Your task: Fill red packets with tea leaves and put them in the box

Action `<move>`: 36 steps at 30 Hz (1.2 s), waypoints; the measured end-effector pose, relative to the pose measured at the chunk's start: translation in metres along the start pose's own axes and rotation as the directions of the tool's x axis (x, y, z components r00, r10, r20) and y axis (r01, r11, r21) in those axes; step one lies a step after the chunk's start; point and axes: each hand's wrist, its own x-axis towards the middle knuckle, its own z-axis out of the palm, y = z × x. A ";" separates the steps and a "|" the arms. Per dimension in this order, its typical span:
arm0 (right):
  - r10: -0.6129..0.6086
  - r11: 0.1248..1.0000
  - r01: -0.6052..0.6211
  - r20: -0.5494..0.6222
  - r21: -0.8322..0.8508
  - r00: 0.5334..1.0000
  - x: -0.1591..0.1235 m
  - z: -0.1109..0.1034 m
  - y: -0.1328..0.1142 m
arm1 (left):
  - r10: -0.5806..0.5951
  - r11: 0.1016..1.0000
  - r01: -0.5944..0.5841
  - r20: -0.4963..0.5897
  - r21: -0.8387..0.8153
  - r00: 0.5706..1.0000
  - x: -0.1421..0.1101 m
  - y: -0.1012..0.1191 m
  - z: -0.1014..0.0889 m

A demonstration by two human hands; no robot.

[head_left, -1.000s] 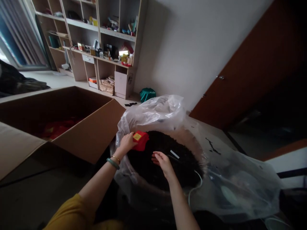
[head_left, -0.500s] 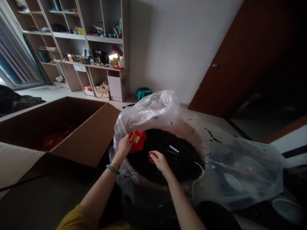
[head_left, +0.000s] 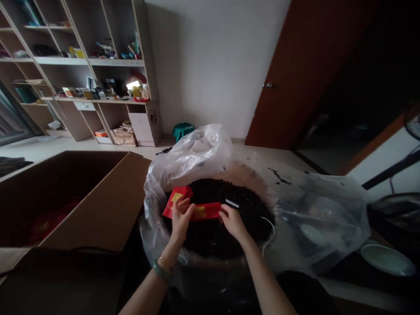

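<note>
My left hand (head_left: 180,218) is closed on the left end of a flat red packet (head_left: 213,211) with a gold label. My right hand (head_left: 233,221) pinches the packet's right end, so it stretches level between both hands. Behind my left fingers is a small stack of similar red packets (head_left: 168,209); whether that hand also grips them I cannot tell. Below the hands, loose black material (head_left: 210,238) fills a wide round container lined with a clear plastic bag (head_left: 203,146). A short white strip (head_left: 232,204) lies on the black material, just beyond my right fingers.
An open cardboard box (head_left: 101,210) with red packets (head_left: 49,221) inside stands at left. A white cord (head_left: 273,232) hangs over the container's right rim. Clear plastic sheeting (head_left: 315,210) spreads on the floor at right, near a pale oval dish (head_left: 387,258). Shelves (head_left: 114,61) stand behind.
My right hand has moved to the red packet and taken its right end. The packet now extends between both hands. The view has turned slightly to the right.
</note>
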 end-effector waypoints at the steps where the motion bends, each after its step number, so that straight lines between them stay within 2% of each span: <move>1: -0.053 0.995 0.054 0.023 -0.078 0.998 0.000 -0.007 -0.001 | 0.023 0.999 -0.023 0.004 0.032 1.000 0.003 0.003 -0.004; 2: -0.099 0.985 0.105 0.049 -0.139 0.994 0.001 -0.012 -0.002 | 0.039 0.995 -0.049 0.106 0.086 0.994 0.005 0.006 -0.007; 4: -0.175 0.959 0.185 0.066 -0.214 0.982 0.000 -0.014 -0.003 | -0.004 0.982 -0.064 0.359 0.178 0.933 0.005 0.011 -0.008; 5: -0.210 0.946 0.216 0.049 -0.243 0.976 0.000 -0.011 -0.004 | -0.047 0.973 -0.057 0.436 0.222 0.899 0.003 0.011 -0.005; 6: -0.245 0.931 0.241 0.021 -0.274 0.969 -0.001 -0.007 -0.003 | -0.086 0.966 -0.038 0.457 0.255 0.885 0.000 0.010 -0.002; 9: -0.342 0.877 0.293 -0.066 -0.381 0.937 -0.003 0.008 0.001 | -0.142 0.981 0.074 0.397 0.182 0.907 -0.007 0.000 0.012; 13: -0.469 0.790 0.363 -0.106 -0.494 0.877 -0.008 0.018 0.006 | -0.207 0.977 0.212 0.356 0.024 0.911 -0.008 -0.011 0.019; 15: -0.509 0.766 0.383 -0.123 -0.516 0.852 -0.009 0.017 0.005 | -0.211 0.976 0.217 0.341 0.019 0.916 -0.007 -0.011 0.017; 20: -0.537 0.768 0.378 -0.198 -0.517 0.820 -0.006 0.015 0.004 | -0.171 0.985 0.140 0.406 0.105 0.898 -0.008 -0.008 0.013; 24: -0.611 0.696 0.431 -0.158 -0.575 0.776 -0.007 0.019 0.008 | -0.224 0.974 0.214 0.361 0.069 0.905 -0.009 -0.011 0.014; 28: -0.653 0.666 0.474 -0.142 -0.576 0.744 -0.008 0.025 0.011 | -0.292 0.952 0.305 0.308 0.006 0.906 -0.010 -0.017 0.014; 31: -0.665 0.659 0.492 -0.135 -0.569 0.734 -0.008 0.028 0.013 | -0.268 0.961 0.275 0.291 0.017 0.918 -0.011 -0.021 0.013; 36: -0.642 0.683 0.432 -0.203 -0.590 0.739 -0.012 0.029 0.009 | -0.099 0.977 0.045 0.256 0.208 0.962 -0.011 -0.020 0.008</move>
